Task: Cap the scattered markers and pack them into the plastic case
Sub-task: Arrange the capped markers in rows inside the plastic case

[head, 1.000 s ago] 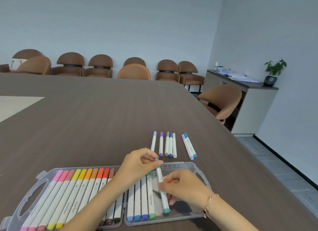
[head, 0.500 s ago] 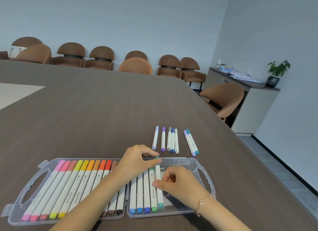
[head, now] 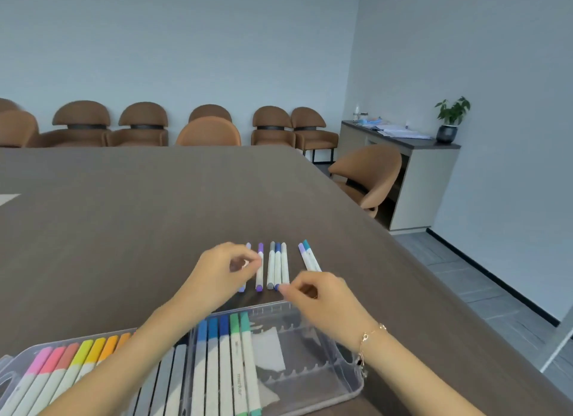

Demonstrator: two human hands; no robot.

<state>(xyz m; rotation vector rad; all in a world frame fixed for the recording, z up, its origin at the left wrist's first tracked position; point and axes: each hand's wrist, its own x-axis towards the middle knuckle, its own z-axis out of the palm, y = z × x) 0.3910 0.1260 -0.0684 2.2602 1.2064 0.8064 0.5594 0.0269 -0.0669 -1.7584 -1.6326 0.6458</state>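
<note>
My left hand (head: pixel 221 271) is pinched, thumb and forefinger together, over the leftmost loose marker, the lilac marker (head: pixel 245 270), though motion blur keeps me from telling whether I truly grip it. My right hand (head: pixel 322 298) is curled with its fingertips at the near ends of the loose markers; I cannot tell whether it holds anything. A bracelet (head: pixel 367 338) hangs at that wrist. Just beyond the plastic case (head: pixel 328 381) on the brown table (head: pixel 124 229) the loose markers lie side by side: the lilac one, a purple marker (head: pixel 259 267), then three touching ones (head: pixel 277 265), and slightly apart to their right a slanted pair (head: pixel 308 256). Inside the case, the right half holds blue and green markers (head: pixel 223 363) against its left side, the remaining slots bare; the left half holds pink through orange markers (head: pixel 62 366).
</note>
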